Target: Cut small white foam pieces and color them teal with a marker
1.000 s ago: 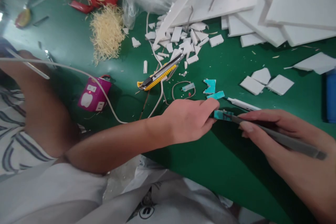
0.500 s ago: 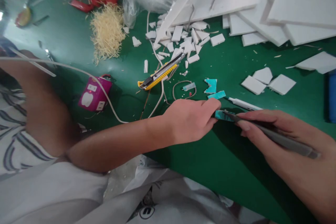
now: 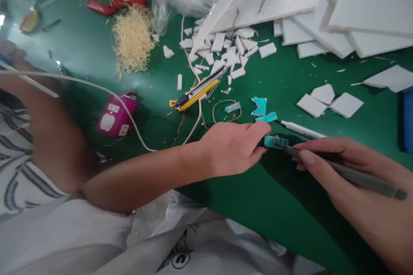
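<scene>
My left hand [image 3: 235,148] is closed, its thumb and fingertips pinching a small turquoise piece [image 3: 275,142] just above the green table. Dark lines cross the face of that piece. My right hand [image 3: 348,172] grips grey tweezers [image 3: 358,174], whose narrow tip meets or nearly meets the piece's lower edge. Beyond my fingers lie a flat turquoise strip [image 3: 266,117] and a notched turquoise scrap [image 3: 259,105]. A white pen-like tool [image 3: 303,129] rests just behind my right hand. Part of the pinched piece is hidden by my left fingers.
A yellow utility knife [image 3: 198,93] lies near white foam scraps [image 3: 222,49]. White foam sheets [image 3: 371,0] are stacked at the back right. A purple power adapter [image 3: 116,114] and white cable [image 3: 97,84] sit left, near another person's arm [image 3: 51,116]. Pale shavings [image 3: 133,41] are heaped farther back.
My right hand and the tweezers have shifted slightly right and down, uncovering more of the turquoise piece. The left hand is nearly still. At far left, the other person's arm has moved a little.
</scene>
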`<state>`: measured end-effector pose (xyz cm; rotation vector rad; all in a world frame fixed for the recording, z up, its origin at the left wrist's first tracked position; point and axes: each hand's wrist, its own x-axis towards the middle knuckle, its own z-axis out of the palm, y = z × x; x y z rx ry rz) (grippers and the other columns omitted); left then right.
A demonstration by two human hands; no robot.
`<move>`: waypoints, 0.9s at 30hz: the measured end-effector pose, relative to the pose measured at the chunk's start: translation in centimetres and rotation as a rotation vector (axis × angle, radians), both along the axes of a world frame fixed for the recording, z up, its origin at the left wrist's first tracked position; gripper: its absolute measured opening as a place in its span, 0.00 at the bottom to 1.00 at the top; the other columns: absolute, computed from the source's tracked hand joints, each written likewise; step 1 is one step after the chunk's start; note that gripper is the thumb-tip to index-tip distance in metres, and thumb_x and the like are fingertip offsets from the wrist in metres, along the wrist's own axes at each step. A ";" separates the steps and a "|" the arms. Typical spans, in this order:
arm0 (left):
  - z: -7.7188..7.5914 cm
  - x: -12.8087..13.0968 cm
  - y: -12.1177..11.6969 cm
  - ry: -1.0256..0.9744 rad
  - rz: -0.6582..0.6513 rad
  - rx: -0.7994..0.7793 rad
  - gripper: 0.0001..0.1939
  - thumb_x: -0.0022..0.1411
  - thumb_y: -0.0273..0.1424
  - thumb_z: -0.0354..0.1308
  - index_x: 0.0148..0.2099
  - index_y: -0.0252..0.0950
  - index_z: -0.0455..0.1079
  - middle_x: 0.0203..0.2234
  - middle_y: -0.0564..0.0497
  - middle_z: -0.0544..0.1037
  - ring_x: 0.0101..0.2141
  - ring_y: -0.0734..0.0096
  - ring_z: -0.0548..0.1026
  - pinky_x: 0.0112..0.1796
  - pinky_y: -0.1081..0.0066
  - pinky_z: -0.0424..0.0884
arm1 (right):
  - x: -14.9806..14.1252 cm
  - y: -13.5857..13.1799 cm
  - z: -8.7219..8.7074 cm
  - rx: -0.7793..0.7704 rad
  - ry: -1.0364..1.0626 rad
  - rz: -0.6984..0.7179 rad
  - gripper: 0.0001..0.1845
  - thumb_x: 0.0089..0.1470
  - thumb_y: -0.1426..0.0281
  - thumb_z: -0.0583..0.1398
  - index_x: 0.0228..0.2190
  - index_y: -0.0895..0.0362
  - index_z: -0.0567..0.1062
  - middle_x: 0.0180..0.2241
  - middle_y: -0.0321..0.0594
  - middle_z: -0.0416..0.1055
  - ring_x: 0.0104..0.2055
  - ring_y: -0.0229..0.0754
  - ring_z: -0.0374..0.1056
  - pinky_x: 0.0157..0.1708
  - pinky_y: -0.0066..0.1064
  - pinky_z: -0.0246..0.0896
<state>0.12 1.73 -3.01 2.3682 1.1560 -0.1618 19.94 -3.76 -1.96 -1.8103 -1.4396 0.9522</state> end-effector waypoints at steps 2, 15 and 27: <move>0.1 -0.2 0.1 -0.012 0.009 -0.013 0.15 0.69 0.36 0.52 0.55 0.40 0.64 0.33 0.54 0.80 0.33 0.65 0.80 0.30 0.70 0.66 | 0.1 -0.1 0.0 -0.009 0.010 0.001 0.02 0.52 0.64 0.65 0.29 0.46 0.80 0.27 0.30 0.79 0.28 0.39 0.75 0.29 0.31 0.73; -0.3 0.0 0.0 -0.017 0.029 -0.011 0.13 0.69 0.35 0.51 0.54 0.40 0.65 0.26 0.59 0.76 0.30 0.68 0.78 0.27 0.71 0.62 | 0.0 0.2 -0.2 0.033 0.050 0.018 0.03 0.49 0.65 0.67 0.31 0.47 0.81 0.30 0.29 0.80 0.30 0.37 0.77 0.33 0.26 0.75; -0.4 0.1 -0.1 -0.033 0.039 -0.001 0.13 0.67 0.34 0.51 0.53 0.41 0.66 0.25 0.59 0.76 0.29 0.70 0.77 0.28 0.73 0.63 | 0.0 0.1 -0.7 0.101 -0.078 0.025 0.06 0.52 0.60 0.66 0.31 0.47 0.81 0.30 0.29 0.81 0.28 0.36 0.76 0.30 0.26 0.72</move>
